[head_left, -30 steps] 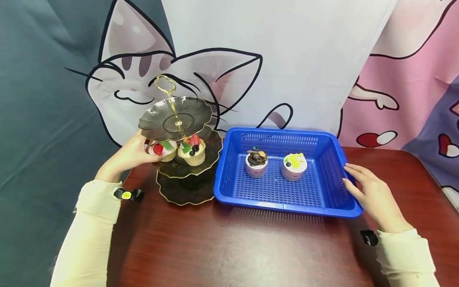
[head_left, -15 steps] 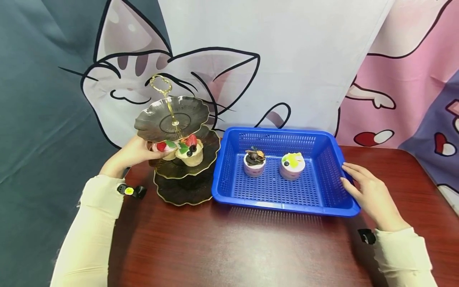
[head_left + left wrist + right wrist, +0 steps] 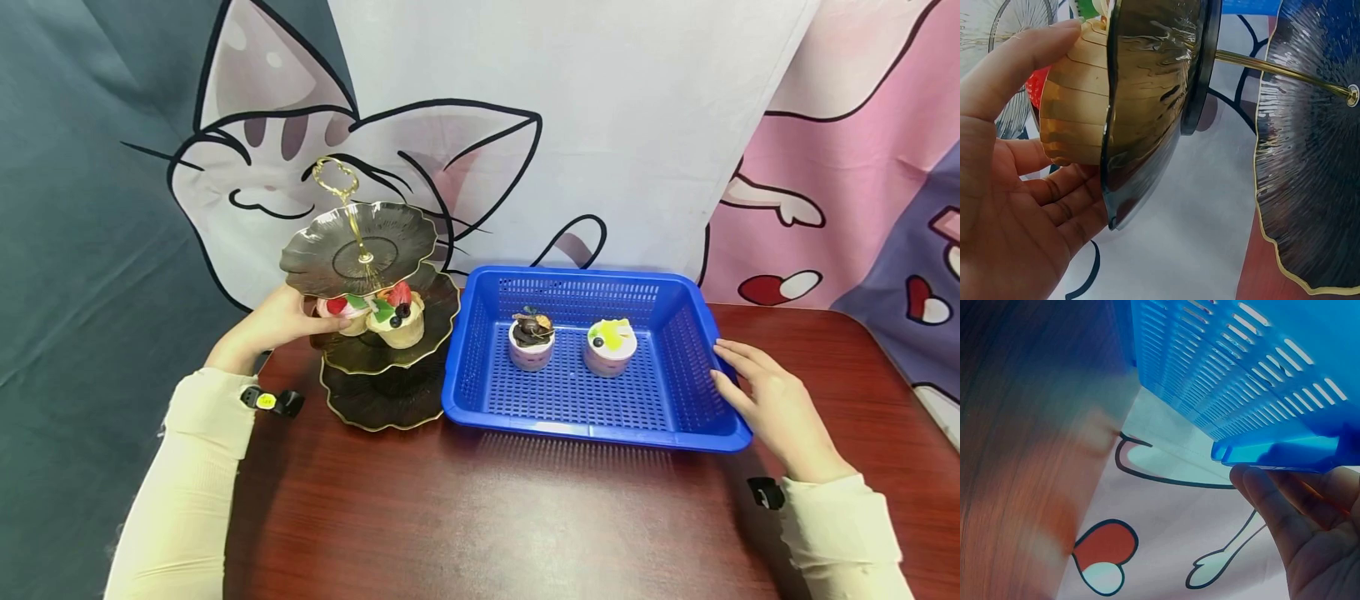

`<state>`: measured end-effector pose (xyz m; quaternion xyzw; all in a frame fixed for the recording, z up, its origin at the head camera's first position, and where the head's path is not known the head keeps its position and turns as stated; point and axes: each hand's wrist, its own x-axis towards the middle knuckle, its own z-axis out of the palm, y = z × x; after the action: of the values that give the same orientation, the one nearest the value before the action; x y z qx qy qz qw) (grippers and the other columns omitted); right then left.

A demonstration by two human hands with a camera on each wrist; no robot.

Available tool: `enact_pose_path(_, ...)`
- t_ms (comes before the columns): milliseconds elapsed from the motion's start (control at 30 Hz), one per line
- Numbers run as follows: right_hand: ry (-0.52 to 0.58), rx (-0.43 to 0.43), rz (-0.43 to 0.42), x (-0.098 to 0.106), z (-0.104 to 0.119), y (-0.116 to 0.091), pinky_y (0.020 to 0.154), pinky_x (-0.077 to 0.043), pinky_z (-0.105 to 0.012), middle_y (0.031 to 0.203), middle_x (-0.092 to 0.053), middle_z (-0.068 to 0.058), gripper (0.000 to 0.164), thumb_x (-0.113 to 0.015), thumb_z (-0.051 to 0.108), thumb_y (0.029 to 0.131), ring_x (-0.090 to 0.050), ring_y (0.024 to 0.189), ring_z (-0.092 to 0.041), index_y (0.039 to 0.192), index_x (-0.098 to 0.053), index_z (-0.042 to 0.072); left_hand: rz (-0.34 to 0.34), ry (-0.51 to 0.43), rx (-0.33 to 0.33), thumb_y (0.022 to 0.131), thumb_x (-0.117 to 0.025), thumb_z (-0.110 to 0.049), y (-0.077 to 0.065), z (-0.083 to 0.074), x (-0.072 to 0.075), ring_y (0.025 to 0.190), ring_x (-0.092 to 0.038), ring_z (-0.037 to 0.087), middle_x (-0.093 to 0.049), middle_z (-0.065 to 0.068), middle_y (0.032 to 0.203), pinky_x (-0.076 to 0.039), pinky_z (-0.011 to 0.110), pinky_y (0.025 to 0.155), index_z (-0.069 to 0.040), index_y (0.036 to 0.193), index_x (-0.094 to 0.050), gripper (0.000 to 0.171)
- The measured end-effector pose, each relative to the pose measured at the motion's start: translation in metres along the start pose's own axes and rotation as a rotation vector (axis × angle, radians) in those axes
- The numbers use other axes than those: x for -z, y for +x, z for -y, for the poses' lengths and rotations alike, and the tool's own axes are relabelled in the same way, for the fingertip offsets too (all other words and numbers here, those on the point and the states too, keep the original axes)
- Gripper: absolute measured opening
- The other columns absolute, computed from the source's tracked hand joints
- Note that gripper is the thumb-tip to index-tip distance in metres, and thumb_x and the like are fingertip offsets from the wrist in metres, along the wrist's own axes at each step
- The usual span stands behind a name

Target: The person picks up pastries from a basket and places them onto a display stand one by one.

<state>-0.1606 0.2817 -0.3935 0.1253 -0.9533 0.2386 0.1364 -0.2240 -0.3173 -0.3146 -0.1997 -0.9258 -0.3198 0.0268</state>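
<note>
My left hand (image 3: pixel 273 327) grips a pink-topped cupcake (image 3: pixel 354 312) with a red berry and green leaf, on the middle tier of a three-tier dark cake stand (image 3: pixel 356 354). In the left wrist view, thumb and fingers lie around its tan ribbed cup (image 3: pixel 1075 103), right at the tier's edge. Beside it on the same tier sits a cream cupcake (image 3: pixel 405 329) with a strawberry and dark berries. My right hand (image 3: pixel 776 408) rests its fingertips on the right rim of a blue plastic basket (image 3: pixel 600 433); the right wrist view has the fingers (image 3: pixel 1272 506) against that rim.
Inside the basket stand a chocolate-topped dessert cup (image 3: pixel 532 343) and a yellow-topped one (image 3: pixel 611 348). The stand's top tier (image 3: pixel 322 246) overhangs the left fingers, with a gold ring handle (image 3: pixel 337 179) above. A printed cat backdrop (image 3: pixel 450 50) hangs behind the brown table (image 3: pixel 525 533).
The left hand has moved slightly to the right with the pink cupcake, bringing it closer to the cream one. The view has shifted a little. The right hand stays at the basket rim.
</note>
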Motion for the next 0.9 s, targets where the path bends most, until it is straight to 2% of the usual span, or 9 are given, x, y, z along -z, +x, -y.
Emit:
enact_pose_path(67, 0.0, 0.001, 0.001, 0.0, 0.0, 0.0, 0.095, -0.036, -0.067, 0.135, -0.05, -0.026, 0.045, -0.057, 0.022, 0.097, -0.048, 0.118, -0.05, 0.134, -0.051, -0.003, 0.004, -0.019, -0.001, 0.08, -0.075, -0.009, 0.0, 0.0, 0.0, 0.083, -0.05, 0.0, -0.057, 0.012, 0.113, -0.043, 0.019, 0.072, -0.005, 0.134, -0.046, 0.062)
enact_pose_path(200, 0.0, -0.002, 0.002, 0.0, 0.0, 0.0, 0.095, -0.035, -0.067, 0.135, -0.05, -0.026, 0.045, -0.056, 0.022, 0.097, -0.047, 0.118, -0.05, 0.134, -0.051, -0.004, 0.001, -0.029, 0.004, 0.08, -0.076, -0.01, -0.004, -0.001, 0.001, 0.087, -0.051, 0.001, -0.057, 0.013, 0.113, -0.043, 0.017, 0.075, -0.005, 0.135, -0.046, 0.062)
enact_pose_path(367, -0.003, 0.005, -0.004, 0.0, 0.001, 0.0, 0.095, -0.036, -0.066, 0.134, -0.05, -0.026, 0.045, -0.057, 0.022, 0.097, -0.048, 0.118, -0.05, 0.133, -0.052, -0.003, -0.039, 0.007, 0.027, 0.078, -0.079, -0.014, -0.013, -0.005, 0.006, 0.109, -0.045, -0.005, -0.054, 0.013, 0.133, -0.036, 0.011, 0.089, -0.01, 0.14, -0.043, 0.072)
enact_pose_path(500, -0.001, -0.002, 0.002, 0.001, 0.0, 0.0, 0.095, -0.035, -0.067, 0.135, -0.049, -0.026, 0.046, -0.056, 0.022, 0.097, -0.047, 0.118, -0.05, 0.134, -0.051, -0.003, -0.064, 0.012, 0.0, 0.076, -0.08, -0.011, -0.017, -0.004, 0.008, 0.111, -0.043, -0.009, -0.051, 0.01, 0.134, -0.033, 0.008, 0.092, -0.01, 0.138, -0.046, 0.071)
enact_pose_path(633, 0.005, -0.007, 0.007, 0.001, 0.0, 0.0, 0.096, -0.034, -0.067, 0.135, -0.049, -0.027, 0.046, -0.056, 0.023, 0.097, -0.047, 0.119, -0.051, 0.135, -0.05, -0.003, -0.086, 0.056, -0.003, 0.076, -0.08, -0.012, -0.023, -0.005, 0.01, 0.114, -0.047, 0.006, -0.05, 0.012, 0.132, -0.034, 0.008, 0.09, -0.008, 0.135, -0.05, 0.066)
enact_pose_path(767, 0.002, -0.007, 0.007, 0.001, 0.001, 0.0, 0.095, -0.035, -0.067, 0.135, -0.049, -0.027, 0.046, -0.056, 0.022, 0.097, -0.047, 0.119, -0.051, 0.134, -0.05, -0.004, -0.113, 0.097, 0.044, 0.078, -0.079, -0.014, -0.034, -0.008, 0.015, 0.114, -0.05, 0.027, -0.05, 0.016, 0.126, -0.035, 0.015, 0.09, -0.004, 0.131, -0.052, 0.06)
enact_pose_path(833, -0.003, -0.009, 0.007, 0.001, 0.001, 0.0, 0.095, -0.036, -0.067, 0.135, -0.049, -0.027, 0.045, -0.057, 0.021, 0.096, -0.047, 0.118, -0.051, 0.134, -0.051, -0.004, -0.127, 0.105, 0.056, 0.079, -0.078, -0.015, -0.039, -0.009, 0.016, 0.11, -0.05, 0.028, -0.05, 0.018, 0.124, -0.035, 0.014, 0.088, -0.002, 0.13, -0.052, 0.059)
enact_pose_path(900, -0.002, -0.009, 0.008, 0.001, 0.001, 0.001, 0.095, -0.035, -0.067, 0.135, -0.049, -0.027, 0.046, -0.057, 0.021, 0.096, -0.047, 0.118, -0.051, 0.134, -0.051, -0.004, -0.142, 0.107, 0.057, 0.079, -0.078, -0.016, -0.044, -0.01, 0.017, 0.107, -0.05, 0.021, -0.049, 0.018, 0.122, -0.033, 0.011, 0.087, -0.001, 0.129, -0.052, 0.058)
